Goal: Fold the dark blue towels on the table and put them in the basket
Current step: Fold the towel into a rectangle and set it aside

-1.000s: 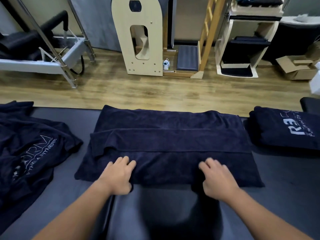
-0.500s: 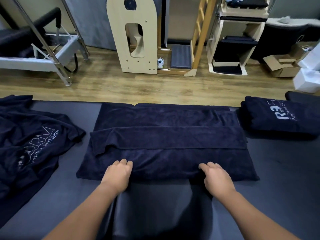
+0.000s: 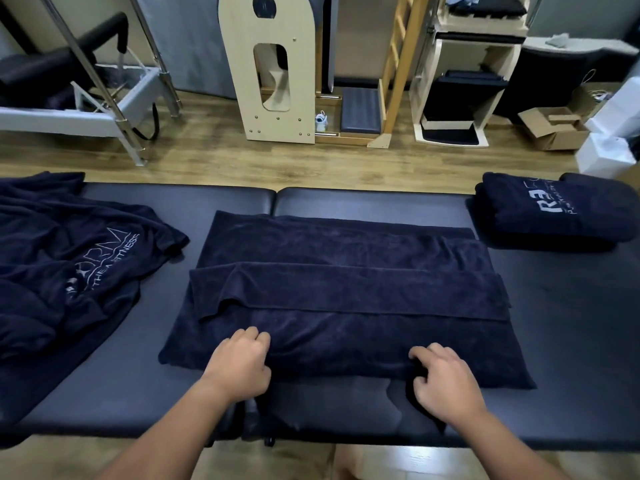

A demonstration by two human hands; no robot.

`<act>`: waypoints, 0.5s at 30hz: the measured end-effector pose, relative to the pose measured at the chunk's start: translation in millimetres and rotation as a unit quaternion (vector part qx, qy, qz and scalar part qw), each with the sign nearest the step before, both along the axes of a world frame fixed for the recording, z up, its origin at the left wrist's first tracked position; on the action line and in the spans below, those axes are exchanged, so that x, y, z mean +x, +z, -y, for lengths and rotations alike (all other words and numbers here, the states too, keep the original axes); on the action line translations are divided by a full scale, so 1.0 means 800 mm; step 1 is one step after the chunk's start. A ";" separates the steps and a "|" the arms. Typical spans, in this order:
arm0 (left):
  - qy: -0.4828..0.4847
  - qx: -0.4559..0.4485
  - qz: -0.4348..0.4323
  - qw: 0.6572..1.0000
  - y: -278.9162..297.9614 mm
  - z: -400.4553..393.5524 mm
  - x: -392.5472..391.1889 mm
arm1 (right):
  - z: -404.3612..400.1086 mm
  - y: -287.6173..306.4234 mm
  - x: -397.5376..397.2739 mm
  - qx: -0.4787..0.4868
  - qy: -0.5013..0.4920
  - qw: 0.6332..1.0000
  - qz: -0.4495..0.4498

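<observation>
Dark padded desk [image 3: 381, 202], seam down the middle at the far edge. On it: half-folded towel [image 3: 346, 289] at centre, crumpled towel w/ white logo [image 3: 69, 258] at left, folded stack [image 3: 557, 213] at far right, apart from centre towel.

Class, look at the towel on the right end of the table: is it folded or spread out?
Folded. The towel on the right sits as a compact, thick bundle with rounded edges and its white lettering on top, unlike the middle towel.

Two bare forearms, no sleeves, left hand [image 3: 239, 363], right hand [image 3: 443, 382]
</observation>
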State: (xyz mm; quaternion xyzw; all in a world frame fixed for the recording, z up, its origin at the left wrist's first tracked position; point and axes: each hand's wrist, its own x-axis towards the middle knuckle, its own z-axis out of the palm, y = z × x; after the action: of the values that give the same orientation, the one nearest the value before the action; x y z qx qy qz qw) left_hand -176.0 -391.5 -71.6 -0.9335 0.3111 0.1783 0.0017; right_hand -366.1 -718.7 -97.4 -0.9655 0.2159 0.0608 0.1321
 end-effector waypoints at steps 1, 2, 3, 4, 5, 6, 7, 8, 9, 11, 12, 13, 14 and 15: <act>0.016 -0.016 0.004 1.000 -0.002 -0.002 0.001 | 0.000 0.004 0.003 0.021 -0.014 1.000 -0.013; 0.036 -0.035 0.022 0.999 -0.003 -0.002 0.003 | 0.001 0.008 0.007 0.044 -0.034 0.998 -0.014; 0.054 -0.047 0.050 0.996 -0.005 -0.001 0.006 | 0.003 0.012 0.014 0.058 -0.054 0.997 -0.001; 0.069 -0.051 0.081 0.993 -0.006 0.000 0.011 | 0.007 0.014 0.022 0.056 -0.068 0.996 0.021; 0.086 -0.043 0.107 0.990 -0.007 0.001 0.016 | 0.011 0.015 0.030 0.038 -0.070 0.996 0.040; 0.102 -0.023 0.115 0.988 -0.005 0.004 0.023 | 0.016 0.014 0.039 0.016 -0.064 0.997 0.047; 0.120 0.004 0.114 0.986 -0.002 0.007 0.030 | 0.021 0.013 0.047 -0.002 -0.056 0.998 0.040; 0.138 0.028 0.120 0.983 0.001 0.008 0.036 | 0.026 0.012 0.056 -0.020 -0.050 0.998 0.024; 0.158 0.050 0.122 0.979 0.002 0.011 0.043 | 0.031 0.011 0.066 -0.040 -0.048 0.998 0.006; 0.199 0.064 0.116 0.971 -0.003 0.018 0.059 | 0.040 0.008 0.083 -0.086 -0.047 0.995 -0.007; 0.217 0.065 0.105 0.968 -0.005 0.022 0.066 | 0.044 0.006 0.091 -0.108 -0.046 0.993 -0.005; 0.232 0.064 0.094 0.966 -0.008 0.025 0.073 | 0.048 0.004 0.098 -0.131 -0.044 0.990 0.000; 0.243 0.065 0.086 0.964 -0.009 0.030 0.082 | 0.053 0.003 0.106 -0.151 -0.040 0.988 0.007; 0.253 0.064 0.080 0.962 -0.008 0.035 0.092 | 0.059 0.003 0.113 -0.168 -0.036 0.985 0.016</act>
State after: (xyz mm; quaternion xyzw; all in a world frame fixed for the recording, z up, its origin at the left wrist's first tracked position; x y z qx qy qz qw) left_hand -102.3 -419.4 -77.8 -0.9909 0.0511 0.1177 0.0413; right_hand -275.9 -766.0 -95.2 -0.9664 0.2557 0.0035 -0.0264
